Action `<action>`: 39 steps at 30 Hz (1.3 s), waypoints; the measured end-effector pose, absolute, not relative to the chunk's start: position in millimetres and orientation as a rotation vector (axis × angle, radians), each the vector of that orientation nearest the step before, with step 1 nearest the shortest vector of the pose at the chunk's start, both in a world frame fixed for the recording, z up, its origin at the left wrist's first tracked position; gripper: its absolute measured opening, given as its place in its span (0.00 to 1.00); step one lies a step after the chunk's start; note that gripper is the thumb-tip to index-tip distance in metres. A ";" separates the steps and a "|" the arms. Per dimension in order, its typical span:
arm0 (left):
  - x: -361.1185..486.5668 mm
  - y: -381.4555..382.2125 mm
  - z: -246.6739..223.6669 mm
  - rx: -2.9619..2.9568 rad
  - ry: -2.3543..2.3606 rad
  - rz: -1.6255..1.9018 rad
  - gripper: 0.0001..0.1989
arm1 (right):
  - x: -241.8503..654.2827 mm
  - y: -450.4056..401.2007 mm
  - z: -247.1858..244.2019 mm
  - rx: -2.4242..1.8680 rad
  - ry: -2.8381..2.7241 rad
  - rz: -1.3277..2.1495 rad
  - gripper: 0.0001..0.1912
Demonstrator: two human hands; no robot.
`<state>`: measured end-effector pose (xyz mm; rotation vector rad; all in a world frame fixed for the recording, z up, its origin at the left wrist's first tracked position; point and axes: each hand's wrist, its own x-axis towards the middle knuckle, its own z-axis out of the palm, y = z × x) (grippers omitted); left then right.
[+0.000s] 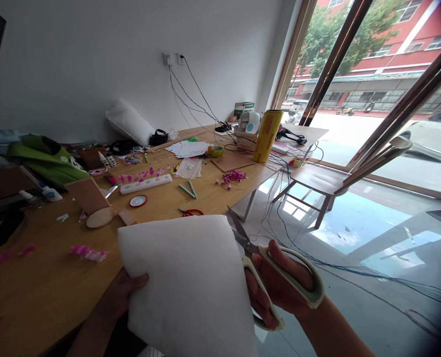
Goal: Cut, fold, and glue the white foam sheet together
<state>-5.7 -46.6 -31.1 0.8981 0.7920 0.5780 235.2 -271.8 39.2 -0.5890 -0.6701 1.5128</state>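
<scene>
The left hand is closed in a pinch on the left edge of a white sheet, with the thumb laid over the near face. The sheet, which looks soft and thick, is held up in front of the body, and part of the table is hidden behind it. At the sheet's upper right corner, a pair of scissors is held by the right hand, its fingers and thumb passed through the pale handles and curled around them. The blades are parted and pointed toward the sheet's top right corner; whether any of the sheet is caught between them cannot be told.

Just beyond the sheet's top edge, red-handled pliers are seen lying on the table, and two green sticks are laid farther past them. Beyond the sheet's upper left corner, a round wooden disc, a red-rimmed lid and a long white holder are set out. To the left of the sheet, a pink and white flower strand is seen, slightly blurred. Beyond the sheet's upper right corner, a small heap of pink flowers is spread, with a tall yellow tube stood farther behind. Well to the right of the sheet, a wooden chair is placed on the shiny floor.
</scene>
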 end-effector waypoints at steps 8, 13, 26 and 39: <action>-13.2 -37.7 -37.3 0.909 0.810 0.543 0.24 | 229.0 -268.5 33.9 -0.590 -0.644 1.417 0.38; -15.6 -44.5 -36.2 0.906 0.829 0.558 0.23 | 224.9 -266.7 32.7 -0.558 -0.636 1.350 0.34; -25.4 -41.0 -7.7 0.881 0.953 0.772 0.45 | 298.9 -211.5 20.7 -2.560 -1.055 0.229 0.25; -14.4 -30.5 -4.1 1.061 0.866 0.888 0.29 | 363.6 -56.8 -2.1 -2.891 -1.405 0.183 0.15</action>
